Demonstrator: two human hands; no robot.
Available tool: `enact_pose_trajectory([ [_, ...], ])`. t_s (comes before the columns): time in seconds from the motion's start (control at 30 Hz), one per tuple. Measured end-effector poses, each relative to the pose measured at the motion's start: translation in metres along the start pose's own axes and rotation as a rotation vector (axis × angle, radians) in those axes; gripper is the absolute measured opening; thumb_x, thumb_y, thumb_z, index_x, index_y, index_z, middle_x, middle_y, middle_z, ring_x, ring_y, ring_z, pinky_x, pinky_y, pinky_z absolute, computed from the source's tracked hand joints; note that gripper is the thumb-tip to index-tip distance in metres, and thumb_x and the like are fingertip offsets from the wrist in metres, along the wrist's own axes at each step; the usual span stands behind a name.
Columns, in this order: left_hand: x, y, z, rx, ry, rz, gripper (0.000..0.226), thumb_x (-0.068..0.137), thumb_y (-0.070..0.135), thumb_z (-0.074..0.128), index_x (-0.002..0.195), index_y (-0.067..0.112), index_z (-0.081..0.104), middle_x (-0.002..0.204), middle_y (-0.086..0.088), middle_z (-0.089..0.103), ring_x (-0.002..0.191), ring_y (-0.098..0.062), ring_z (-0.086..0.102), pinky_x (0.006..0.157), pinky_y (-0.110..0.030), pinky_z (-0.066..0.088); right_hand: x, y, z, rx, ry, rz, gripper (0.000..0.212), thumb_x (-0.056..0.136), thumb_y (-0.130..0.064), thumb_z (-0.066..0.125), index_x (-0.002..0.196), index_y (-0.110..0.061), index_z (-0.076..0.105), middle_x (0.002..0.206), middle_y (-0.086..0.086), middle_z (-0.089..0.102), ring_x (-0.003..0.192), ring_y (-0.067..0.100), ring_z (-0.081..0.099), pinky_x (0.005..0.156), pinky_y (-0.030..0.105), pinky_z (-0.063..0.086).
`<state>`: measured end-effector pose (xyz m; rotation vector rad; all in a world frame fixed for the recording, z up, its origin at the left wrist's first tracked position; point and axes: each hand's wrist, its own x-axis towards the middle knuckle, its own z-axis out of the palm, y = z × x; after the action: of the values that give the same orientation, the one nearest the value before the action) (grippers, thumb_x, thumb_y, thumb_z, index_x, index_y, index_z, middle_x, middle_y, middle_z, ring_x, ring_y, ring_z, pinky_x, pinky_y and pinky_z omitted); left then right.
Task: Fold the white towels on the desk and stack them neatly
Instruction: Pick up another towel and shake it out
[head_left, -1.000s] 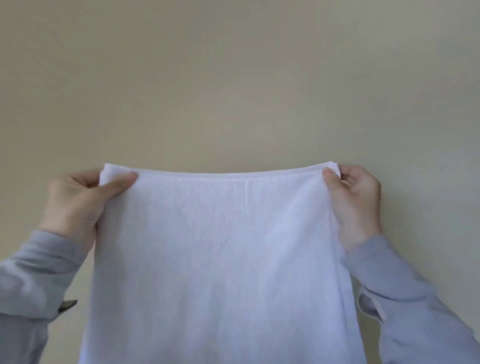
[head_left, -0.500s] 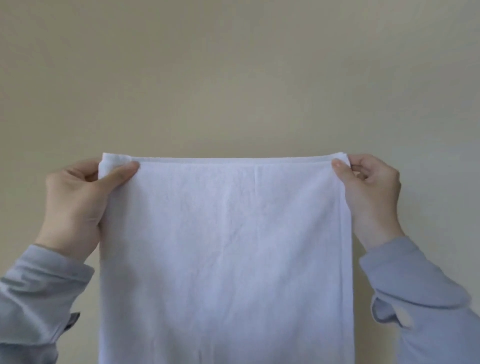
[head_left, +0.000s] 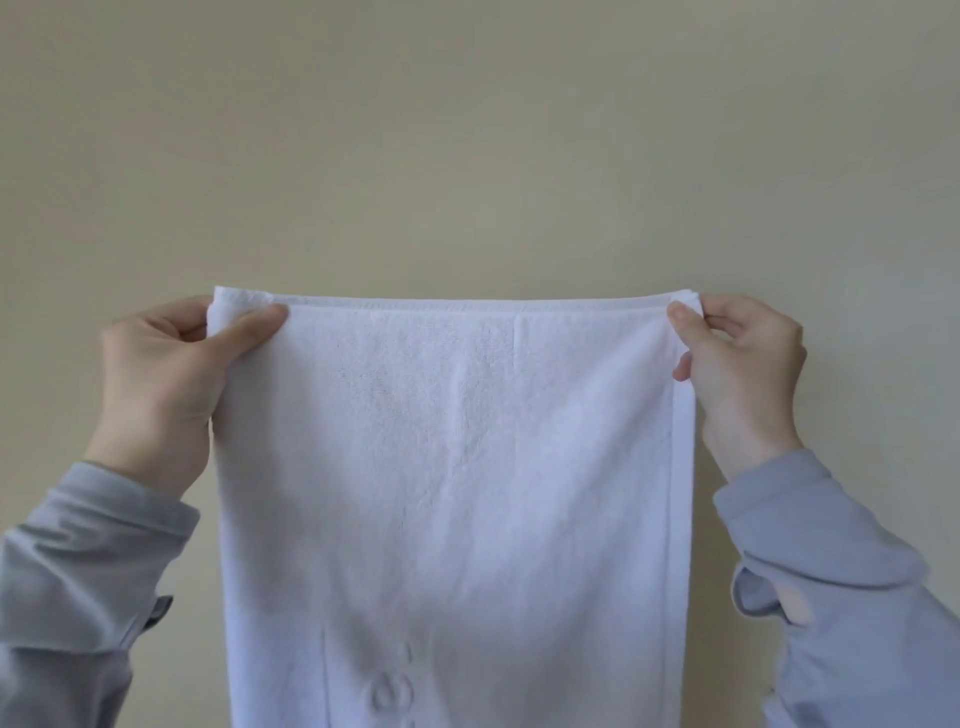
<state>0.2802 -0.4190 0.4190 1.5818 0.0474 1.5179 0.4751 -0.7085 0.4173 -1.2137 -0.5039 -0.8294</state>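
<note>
A white towel (head_left: 457, 467) hangs upright in front of me, stretched flat by its top edge and running down out of the frame. My left hand (head_left: 166, 384) pinches the top left corner, thumb on the near side. My right hand (head_left: 737, 364) pinches the top right corner the same way. The top hem is level and taut between both hands. An embossed pattern shows near the towel's lower part. The desk and any other towels are hidden from view.
A plain beige wall (head_left: 467, 130) fills the background behind the towel. Grey sleeves (head_left: 78, 571) cover both forearms at the lower corners of the view.
Both hands have moved apart and the top edge has gone from sagging to straight and level. The towel now hangs flat and square.
</note>
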Motion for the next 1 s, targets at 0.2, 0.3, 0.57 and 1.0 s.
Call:
enact_pose_trajectory([
  [0.2, -0.054, 0.041, 0.084, -0.062, -0.019, -0.006, 0.024, 0.067, 0.034, 0.079, 0.072, 0.012, 0.070, 0.065, 0.001, 0.064, 0.060, -0.016, 0.054, 0.050, -0.015, 0.043, 0.044, 0.017, -0.078, -0.013, 0.026, 0.044, 0.021, 0.082, -0.020, 0.066, 0.065, -0.031, 0.060, 0.072, -0.016, 0.064, 0.046, 0.003, 0.062, 0.080, 0.044, 0.056],
  [0.3, -0.086, 0.060, 0.127, -0.079, -0.061, -0.028, 0.029, 0.070, 0.030, 0.078, 0.081, 0.005, 0.069, 0.084, -0.019, 0.067, 0.069, -0.022, 0.059, 0.062, -0.028, 0.049, 0.070, 0.025, -0.123, -0.039, 0.035, 0.042, 0.021, 0.083, -0.018, 0.064, 0.067, -0.029, 0.059, 0.077, -0.014, 0.063, 0.050, 0.002, 0.065, 0.082, 0.044, 0.056],
  [0.57, -0.157, 0.073, 0.171, -0.051, -0.133, -0.122, 0.019, 0.068, 0.028, 0.078, 0.072, 0.012, 0.068, 0.074, -0.009, 0.072, 0.068, -0.024, 0.068, 0.071, -0.036, 0.052, 0.125, 0.039, -0.154, -0.118, -0.007, -0.016, 0.017, 0.085, -0.015, 0.056, 0.070, -0.023, 0.055, 0.075, 0.002, 0.066, 0.052, -0.006, 0.060, 0.079, 0.026, 0.053],
  [1.0, -0.362, -0.047, 0.035, 0.432, -0.212, -0.810, 0.010, 0.072, 0.022, 0.076, 0.067, 0.018, 0.068, 0.064, -0.002, 0.072, 0.063, -0.013, 0.067, 0.063, -0.024, 0.047, -0.135, 0.216, -0.019, -0.239, -0.724, 0.300, 0.010, 0.087, -0.007, 0.054, 0.089, -0.001, 0.062, 0.089, 0.016, 0.067, 0.089, 0.030, 0.061, 0.080, 0.028, 0.043],
])
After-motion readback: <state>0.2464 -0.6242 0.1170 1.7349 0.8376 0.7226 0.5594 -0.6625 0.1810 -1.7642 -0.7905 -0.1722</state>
